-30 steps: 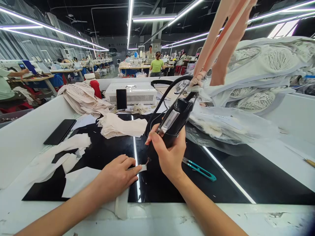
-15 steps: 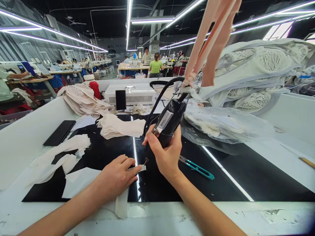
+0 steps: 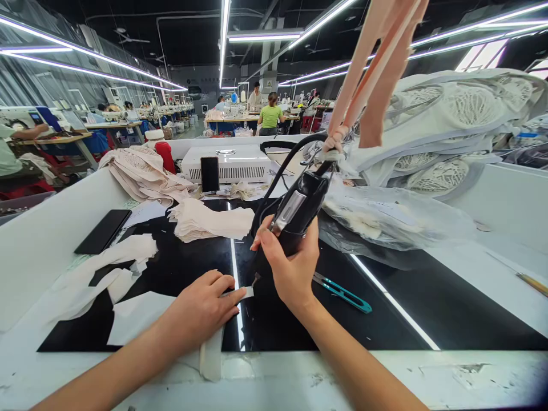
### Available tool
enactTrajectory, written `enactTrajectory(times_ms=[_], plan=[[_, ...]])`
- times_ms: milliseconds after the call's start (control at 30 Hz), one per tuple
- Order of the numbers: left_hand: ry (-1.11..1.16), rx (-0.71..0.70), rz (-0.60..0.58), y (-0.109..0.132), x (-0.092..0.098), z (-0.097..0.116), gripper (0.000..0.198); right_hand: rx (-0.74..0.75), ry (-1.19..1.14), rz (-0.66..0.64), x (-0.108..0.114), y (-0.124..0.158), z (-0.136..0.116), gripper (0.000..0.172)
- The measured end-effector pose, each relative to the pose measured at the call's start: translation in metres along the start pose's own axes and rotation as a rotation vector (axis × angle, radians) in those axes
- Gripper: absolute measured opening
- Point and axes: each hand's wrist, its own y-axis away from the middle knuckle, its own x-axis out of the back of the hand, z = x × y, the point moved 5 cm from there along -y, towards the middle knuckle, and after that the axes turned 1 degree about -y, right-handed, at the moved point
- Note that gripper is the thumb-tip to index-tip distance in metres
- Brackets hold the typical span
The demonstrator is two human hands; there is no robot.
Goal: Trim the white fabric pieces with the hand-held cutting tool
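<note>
My right hand [image 3: 295,265] is wrapped around a black corded hand tool [image 3: 302,197] with a silver lever on its side. Pink fabric straps [image 3: 357,97] are tied to the tool's upper end, and its small metal tip [image 3: 257,278] points down by the fabric. The fingers of my left hand [image 3: 209,299] are apart and press a pale fabric strip [image 3: 249,292] onto the black board [image 3: 274,328]. The strip's end shows just beyond the fingertips, close to the tip. Below my left hand, a beige fabric band [image 3: 210,357] hangs toward the table's front edge.
Teal thread snips [image 3: 345,294] lie right of my right hand. Stacked beige pieces [image 3: 214,220], fabric scraps [image 3: 132,317] and a black phone [image 3: 105,231] are to the left. A plastic bag [image 3: 389,220] and piled white garments [image 3: 462,123] fill the right; a white vented box [image 3: 233,162] stands behind.
My right hand and the tool have shifted slightly up and to the right, and the straps moved with them. My left hand stays in place on the fabric.
</note>
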Motion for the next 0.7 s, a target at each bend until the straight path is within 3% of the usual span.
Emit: enactTrajectory(times_ms=[700], plan=[[0.068,0.027,-0.001,0.0005,-0.0005,-0.0027,0.034,-0.013,0.019,0.008,0.0051,0.0092,-0.0049,0.03]])
